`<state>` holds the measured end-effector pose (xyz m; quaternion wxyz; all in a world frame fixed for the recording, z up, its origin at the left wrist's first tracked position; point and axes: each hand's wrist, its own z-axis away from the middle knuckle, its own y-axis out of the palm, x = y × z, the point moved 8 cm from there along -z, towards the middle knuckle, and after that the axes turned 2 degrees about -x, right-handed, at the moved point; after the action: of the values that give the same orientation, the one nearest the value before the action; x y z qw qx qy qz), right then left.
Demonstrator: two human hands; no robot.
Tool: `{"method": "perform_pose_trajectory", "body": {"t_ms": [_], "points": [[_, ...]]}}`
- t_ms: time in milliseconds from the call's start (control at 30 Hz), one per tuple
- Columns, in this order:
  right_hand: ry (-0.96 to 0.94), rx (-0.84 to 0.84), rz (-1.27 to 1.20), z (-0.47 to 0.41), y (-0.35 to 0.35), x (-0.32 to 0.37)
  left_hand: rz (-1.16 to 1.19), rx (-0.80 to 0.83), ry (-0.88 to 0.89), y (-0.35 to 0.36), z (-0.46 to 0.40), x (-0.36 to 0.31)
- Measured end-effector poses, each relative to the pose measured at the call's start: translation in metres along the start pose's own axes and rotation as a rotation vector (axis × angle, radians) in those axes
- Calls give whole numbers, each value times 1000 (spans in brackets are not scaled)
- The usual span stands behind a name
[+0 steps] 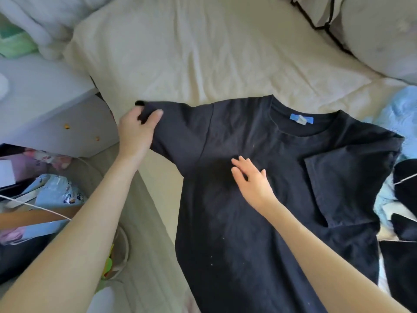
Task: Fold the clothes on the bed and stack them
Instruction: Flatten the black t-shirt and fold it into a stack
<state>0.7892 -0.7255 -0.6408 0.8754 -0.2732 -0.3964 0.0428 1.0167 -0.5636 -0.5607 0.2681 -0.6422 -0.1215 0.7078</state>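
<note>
Gripping the sleeve end of a black T-shirt (259,199) spread on the bed (191,53), the left hand (137,129) pinches fabric; the right hand (250,179) rests flat, fingers apart, on its chest.

Bare sheet (191,53) beyond the T-shirt (259,199); clothes heap (404,177) crowding right.

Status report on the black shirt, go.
Left hand grips the black T-shirt by its left sleeve end. Right hand flat on chest. Right sleeve already folded in. Nothing blocking.
</note>
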Motion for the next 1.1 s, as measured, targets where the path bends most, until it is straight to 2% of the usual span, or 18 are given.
{"method": "perform_pose_trajectory", "body": {"t_ms": [67, 133, 200, 233, 300, 367, 433, 500, 567, 633, 700, 833, 900, 967, 1033, 1100], "points": [[139, -79, -361, 14, -16, -9, -233, 56, 244, 19, 22, -42], [271, -135, -640, 31, -23, -25, -378, 242, 407, 60, 62, -66], [414, -203, -852, 45, -27, -46, -476, 372, 541, 92, 107, -75], [460, -239, -876, 48, -30, -54, -514, 351, 606, 96, 122, -75], [478, -300, -778, 46, -41, -60, -535, 228, 610, 87, 130, -63], [404, -363, -611, 31, -55, -54, -540, 178, 464, 75, 122, -33], [260, -390, -341, 8, -70, -33, -600, 314, 339, 80, 119, 2], [81, -359, -69, -18, -73, -5, -749, 451, 346, 91, 125, 23], [-72, -295, 156, -42, -66, 26, -872, 465, 394, 95, 130, 30], [-149, -227, 278, -63, -54, 50, -931, 400, 416, 92, 128, 30], [-144, -179, 314, -82, -44, 68, -875, 339, 471, 90, 125, 21], [-155, -154, 269, -101, -42, 88, -585, 323, 634, 83, 132, -6], [-66, -194, 97, -106, -60, 76, -522, 366, 678, 82, 146, -9], [110, -92, -91, -105, -65, 50, -489, 456, 721, 84, 162, -2], [261, 128, 39, -94, -57, 23, -475, 561, 675, 89, 172, 12], [268, 208, 208, -90, -56, 11, -409, 502, 468, 82, 165, 28]]}}
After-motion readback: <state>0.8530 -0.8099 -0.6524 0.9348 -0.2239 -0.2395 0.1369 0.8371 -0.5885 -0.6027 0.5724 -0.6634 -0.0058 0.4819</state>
